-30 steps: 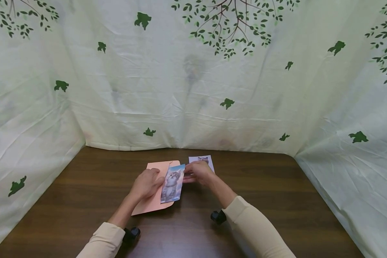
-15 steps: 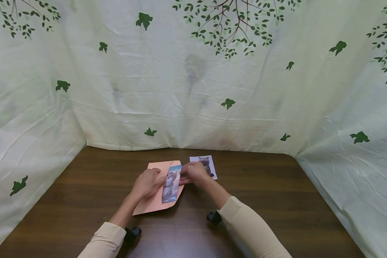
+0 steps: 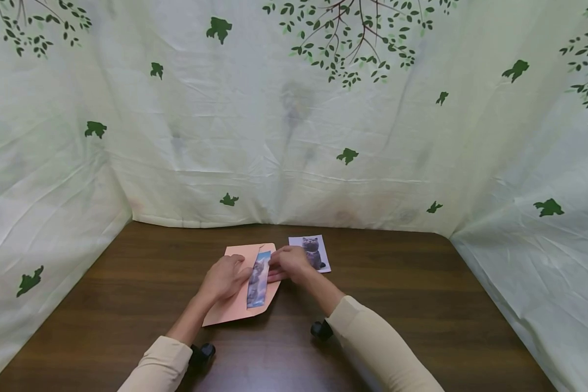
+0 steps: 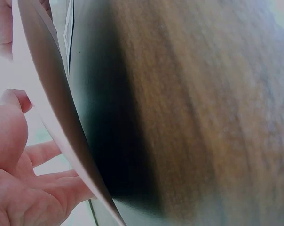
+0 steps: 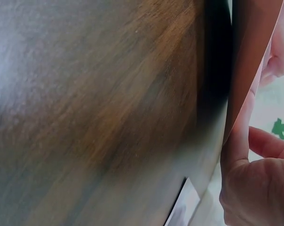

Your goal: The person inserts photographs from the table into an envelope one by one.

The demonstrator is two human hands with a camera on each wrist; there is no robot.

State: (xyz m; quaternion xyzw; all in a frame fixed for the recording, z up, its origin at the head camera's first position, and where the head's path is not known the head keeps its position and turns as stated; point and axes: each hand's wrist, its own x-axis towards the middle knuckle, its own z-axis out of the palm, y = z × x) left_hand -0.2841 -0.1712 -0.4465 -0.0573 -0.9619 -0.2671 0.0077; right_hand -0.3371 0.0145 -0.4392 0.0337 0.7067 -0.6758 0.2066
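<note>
Peach envelope (image 3: pixel 232 309) between both hands (image 3: pixel 224 279) partly covers a cat card (image 3: pixel 258 284).

1. This is a curtained-off tabletop workspace; whether it stands in a home, lab or office cannot be told.
2. Pale cloth (image 3: pixel 255 130) hangs behind and along both sides, printed with leafy branches (image 3: pixel 360 37) and scattered green leaves (image 3: pixel 219 28).
3. A dark wood-grain table (image 3: pixel 402 294) stands inside, its far edge meeting the fabric.
</note>
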